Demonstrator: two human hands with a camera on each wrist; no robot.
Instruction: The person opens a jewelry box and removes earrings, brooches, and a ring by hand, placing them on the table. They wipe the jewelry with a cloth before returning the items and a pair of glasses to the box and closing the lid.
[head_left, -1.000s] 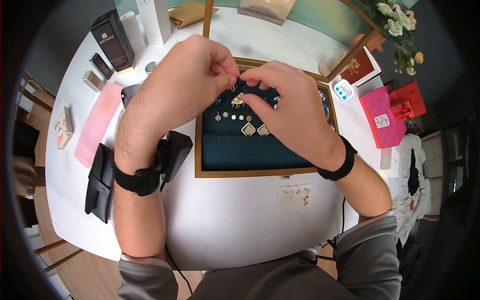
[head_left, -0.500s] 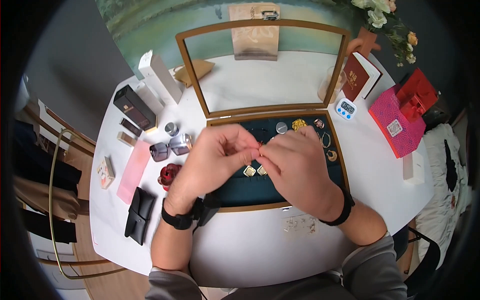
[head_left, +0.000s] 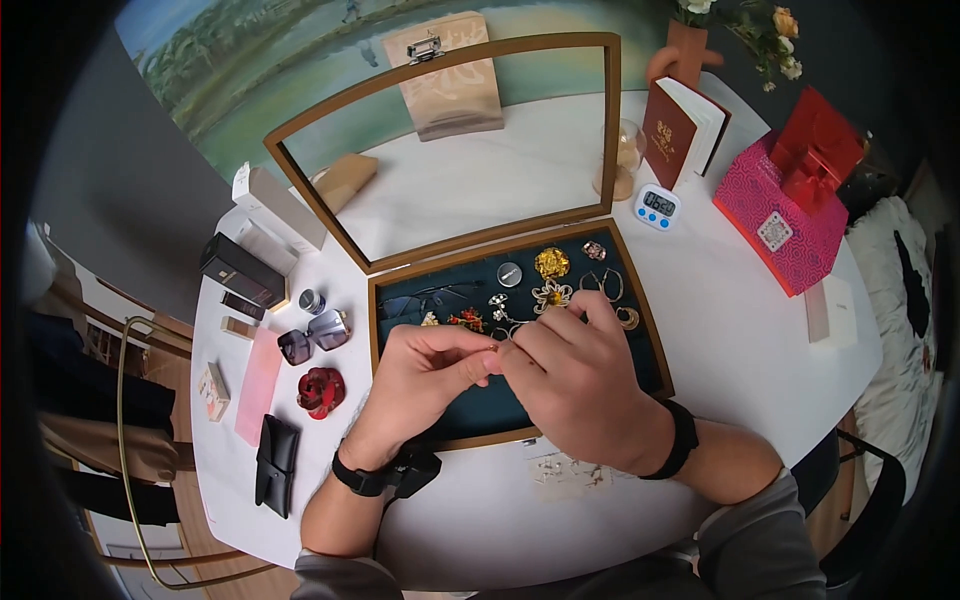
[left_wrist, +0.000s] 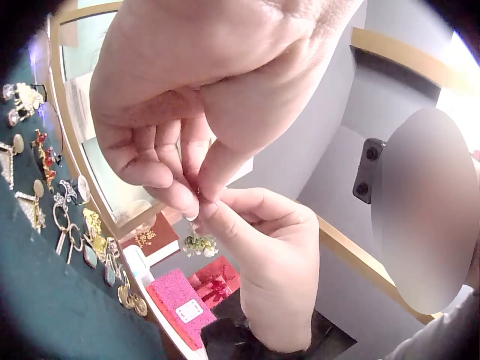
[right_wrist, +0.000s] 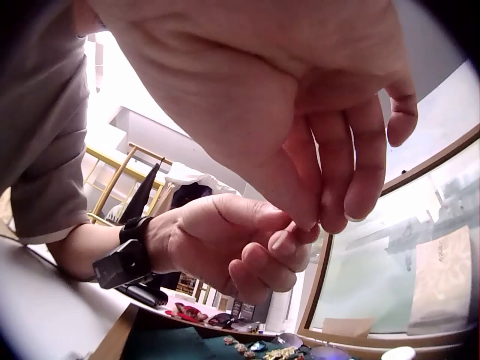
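Note:
My left hand point(head_left: 425, 375) and right hand point(head_left: 590, 385) meet at the fingertips over the front of a jewellery box point(head_left: 655, 355). Between them they pinch a tiny reddish-gold piece of jewellery point(left_wrist: 198, 193); fingers hide most of it, and I cannot tell its exact kind. The box's glass lid stands raised on its wooden frame point(head_left: 615, 120). On the dark green lining lie a gold brooch point(head_left: 551, 263), a flower-shaped brooch point(head_left: 551, 296), a red-and-gold piece point(head_left: 467, 319), a round silver disc point(head_left: 509, 274), hoop earrings point(head_left: 627, 318) and eyeglasses point(head_left: 430, 298).
To the left lie sunglasses point(head_left: 314, 337), a red flower ornament point(head_left: 320, 393), a black case point(head_left: 276, 465) and boxes point(head_left: 243, 272). A timer point(head_left: 657, 207), red book point(head_left: 670, 135) and pink gift bag point(head_left: 780, 220) stand right. A card of earrings point(head_left: 570, 475) lies before the box.
The hands, apart over the back of the box a second ago, have come together at the fingertips and drawn toward its front. The head view has tilted up and turned.

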